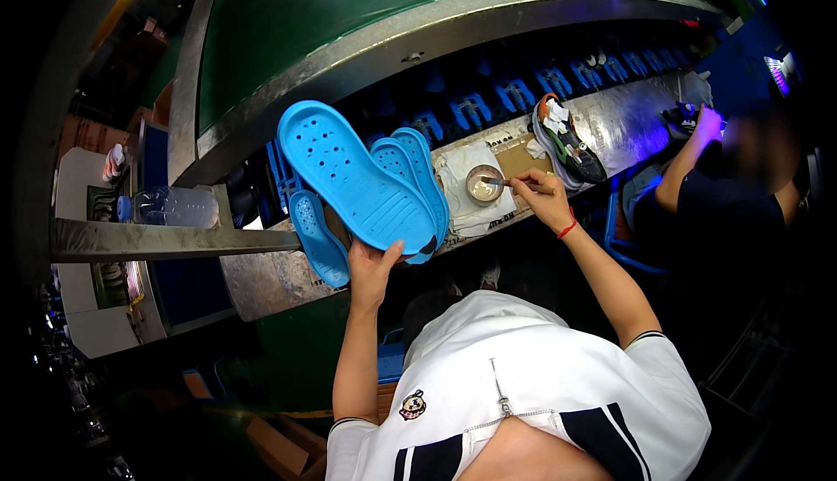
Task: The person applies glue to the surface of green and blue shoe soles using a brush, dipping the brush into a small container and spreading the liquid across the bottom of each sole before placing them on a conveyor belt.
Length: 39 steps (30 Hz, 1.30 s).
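Observation:
A large blue foam shoe sole (353, 180), dotted with small holes, is held up by its near end in my left hand (370, 273), the thumb over its edge. Behind and beside it are more blue soles, one (319, 238) to the left and two overlapping ones (429, 176) to the right. My right hand (542, 197) pinches a thin brush (499, 182), its tip at the mouth of a small round cup (481, 193) of pale liquid. That cup stands on a crumpled white cloth or paper (458, 219) on the workbench (621, 115).
A dark multicoloured sneaker (568, 143) lies on the bench to the right. Beyond runs a row of blue holders (514, 95) under a metal-edged green surface (418, 10). A clear plastic jug (174, 207) is at left, near a metal bar (174, 239). Another person (715, 180) works at far right.

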Each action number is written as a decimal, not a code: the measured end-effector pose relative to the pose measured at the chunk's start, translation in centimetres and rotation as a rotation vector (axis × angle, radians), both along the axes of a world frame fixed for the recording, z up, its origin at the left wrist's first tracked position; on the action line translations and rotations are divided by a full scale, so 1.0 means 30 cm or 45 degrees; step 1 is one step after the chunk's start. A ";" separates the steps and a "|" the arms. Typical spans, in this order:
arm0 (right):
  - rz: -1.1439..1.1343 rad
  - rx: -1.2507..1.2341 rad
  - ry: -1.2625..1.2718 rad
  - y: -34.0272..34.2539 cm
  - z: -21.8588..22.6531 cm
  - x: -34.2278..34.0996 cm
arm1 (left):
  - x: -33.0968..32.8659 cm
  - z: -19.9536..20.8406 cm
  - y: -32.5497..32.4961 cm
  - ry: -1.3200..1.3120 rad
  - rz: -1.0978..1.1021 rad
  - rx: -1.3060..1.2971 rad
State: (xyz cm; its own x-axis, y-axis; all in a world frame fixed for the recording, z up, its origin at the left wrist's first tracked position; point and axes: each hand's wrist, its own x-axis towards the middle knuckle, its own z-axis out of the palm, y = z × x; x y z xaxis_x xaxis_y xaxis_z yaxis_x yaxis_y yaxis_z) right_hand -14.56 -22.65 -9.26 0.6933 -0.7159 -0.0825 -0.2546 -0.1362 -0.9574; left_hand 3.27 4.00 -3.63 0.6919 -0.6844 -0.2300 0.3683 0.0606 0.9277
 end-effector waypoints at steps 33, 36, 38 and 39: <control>0.252 0.073 -0.228 0.117 0.429 -0.074 | -0.105 0.044 -0.246 -0.375 0.136 -0.059; 0.260 0.073 -0.209 0.121 0.422 -0.067 | -0.105 0.055 -0.247 -0.387 0.137 -0.052; 0.253 0.078 -0.217 0.128 0.421 -0.058 | -0.107 0.060 -0.251 -0.390 0.133 -0.060; 0.276 0.024 -0.204 0.128 0.421 -0.052 | -0.107 0.060 -0.251 -0.385 0.128 -0.056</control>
State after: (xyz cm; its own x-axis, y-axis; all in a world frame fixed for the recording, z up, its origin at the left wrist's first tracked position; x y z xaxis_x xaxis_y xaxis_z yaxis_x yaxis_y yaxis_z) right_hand -16.12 -18.81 3.38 0.8357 -0.5485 0.0289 -0.0663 -0.1529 -0.9860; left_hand 0.06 -3.53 -1.82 0.7890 -0.6139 0.0247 0.0661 0.1249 0.9900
